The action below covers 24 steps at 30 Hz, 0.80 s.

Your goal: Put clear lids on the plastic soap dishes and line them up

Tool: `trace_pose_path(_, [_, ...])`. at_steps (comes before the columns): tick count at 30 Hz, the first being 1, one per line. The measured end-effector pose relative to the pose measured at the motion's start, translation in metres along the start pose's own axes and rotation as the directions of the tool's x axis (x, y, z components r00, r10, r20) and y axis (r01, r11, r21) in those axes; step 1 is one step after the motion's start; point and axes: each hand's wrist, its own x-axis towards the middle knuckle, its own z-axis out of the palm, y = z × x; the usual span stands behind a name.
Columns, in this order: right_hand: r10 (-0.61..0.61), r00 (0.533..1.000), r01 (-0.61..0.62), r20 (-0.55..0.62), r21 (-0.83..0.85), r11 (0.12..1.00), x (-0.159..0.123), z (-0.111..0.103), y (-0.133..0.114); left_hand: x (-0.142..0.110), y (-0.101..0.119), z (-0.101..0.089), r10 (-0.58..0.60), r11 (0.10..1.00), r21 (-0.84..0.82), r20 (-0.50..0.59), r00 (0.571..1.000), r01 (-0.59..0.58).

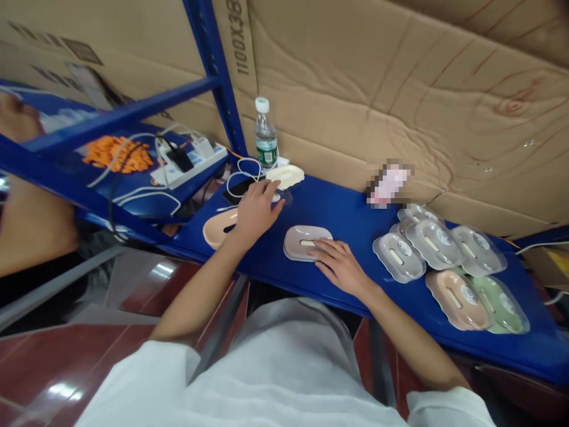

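Observation:
A greyish-pink oval soap dish with a cream strip in its middle lies on the blue table in front of me. My right hand rests at its right side, fingertips on the strip and fingers lying flat. Farther left, my left hand reaches forward with fingers apart, over a clear plastic piece that its fingers partly hide. Just beyond those fingertips is a cream dish. Under my left wrist sits a peach dish with a dark slot, partly covered.
Several clear-covered dishes are grouped on the right, some stacked. A water bottle stands at the back beside white cables. Behind a blue rack post are orange pieces, a power strip and another person's arm.

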Motion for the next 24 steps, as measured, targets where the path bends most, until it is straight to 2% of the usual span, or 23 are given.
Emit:
trace_pose_path(3, [-0.012,1.000,0.012,-0.012,-0.001,1.000,-0.001,0.002,0.001,0.029,0.008,0.011,-0.062,0.989,0.143,0.099,0.993,0.047])
trace_pose_path(6, [-0.005,1.000,0.005,-0.022,-0.009,1.000,-0.002,0.002,0.002,0.040,0.012,0.022,-0.107,0.978,0.197,0.197,0.975,0.067])
trace_pose_path(10, [0.024,0.999,-0.024,-0.037,-0.021,0.999,-0.002,0.000,0.004,0.035,0.008,0.026,-0.146,0.974,0.201,0.185,0.972,0.108])
trace_pose_path(12, [0.041,0.998,-0.042,-0.048,-0.028,0.999,-0.002,-0.001,0.004,0.035,0.006,0.025,-0.207,0.963,0.207,0.153,0.966,0.174])
trace_pose_path(16, [0.072,0.996,-0.074,-0.047,-0.032,0.997,-0.001,-0.001,0.004,0.046,0.003,0.027,-0.346,0.931,0.186,0.171,0.923,0.315])
trace_pose_path(18, [0.080,0.996,-0.081,-0.044,-0.025,0.996,-0.001,-0.001,0.005,0.052,0.003,0.029,-0.352,0.931,0.173,0.198,0.915,0.320])
trace_pose_path(24, [0.085,0.996,-0.085,-0.033,-0.001,0.996,-0.003,0.001,0.007,0.061,0.005,0.035,-0.275,0.959,0.127,0.205,0.939,0.253])
